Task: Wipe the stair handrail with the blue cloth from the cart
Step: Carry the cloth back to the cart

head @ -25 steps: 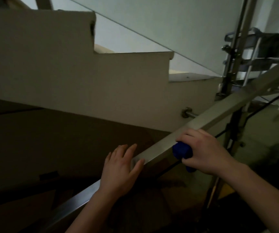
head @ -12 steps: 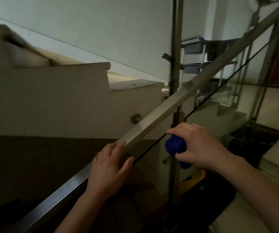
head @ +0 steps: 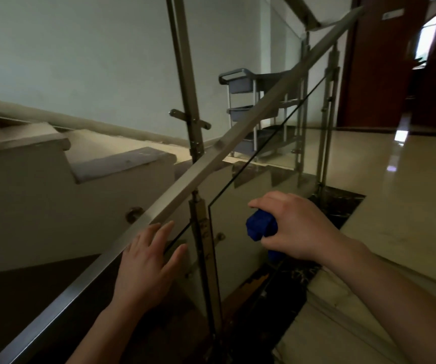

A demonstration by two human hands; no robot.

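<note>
Head view: the right hand (head: 293, 227) curls tight round the bunched blue cloth (head: 260, 227), held off the handrail (head: 203, 170) and just to its right. The left hand (head: 147, 261) has its fingers straight and spread, and seems to rest against the rail lower down. The cart (head: 240, 101) stands well behind.

Holds left hand (head: 146, 261) flat, fingers straight and spread; grips cloth (head: 260, 225) in right hand (head: 293, 227), knuckles up, fingers curled; reaches both bare forearms forward
</note>
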